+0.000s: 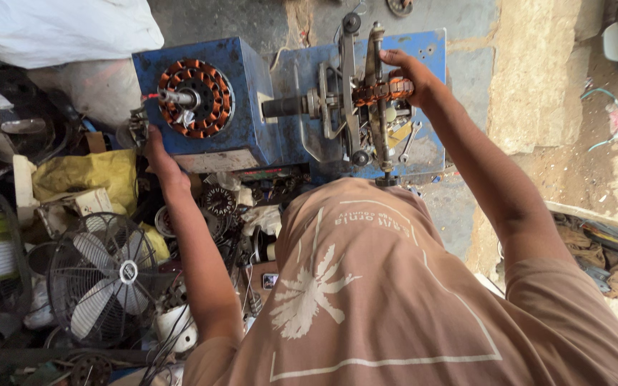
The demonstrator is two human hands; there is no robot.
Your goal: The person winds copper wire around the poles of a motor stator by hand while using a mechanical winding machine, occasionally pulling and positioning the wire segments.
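A blue winding machine (248, 125) stands in front of me, with a round copper-wound stator (196, 97) fixed on its left face. A shaft runs right from it to a metal frame former (355, 93) wrapped with copper coil (380, 91). My right hand (410, 75) is closed on that copper coil at the frame. My left hand (159, 159) rests against the lower left corner of the blue box, fingers curled on something small and hidden beside it.
A fan with a wire guard (105, 275) sits low left among scrap motor parts (219, 207). A yellow bag (94, 175) and a white sack (59, 28) lie left. A stone wall (531, 78) rises on the right.
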